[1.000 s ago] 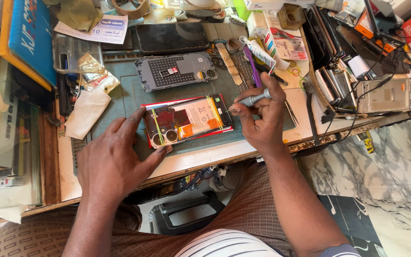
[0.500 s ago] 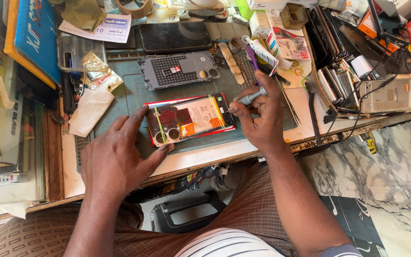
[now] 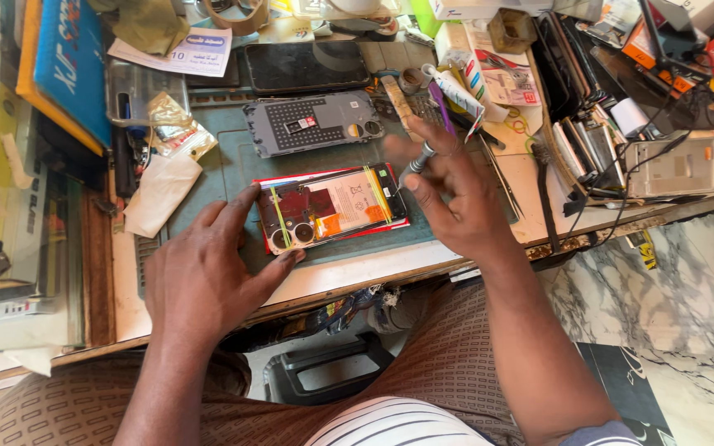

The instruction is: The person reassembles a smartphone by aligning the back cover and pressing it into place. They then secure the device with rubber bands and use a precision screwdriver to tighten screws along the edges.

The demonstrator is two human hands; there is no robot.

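Fingers of our left hand spread, steadying the opened phone, right hand pinching a screwdriver; back cover already off, reassembly outstanding.

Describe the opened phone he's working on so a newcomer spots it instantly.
Start at the grey-green work mat in the middle of the cluttered bench. The opened phone lies near its front edge, between the left hand and right hand. Unlike the grey back cover behind it, it has a red rim and exposed orange-and-white battery.
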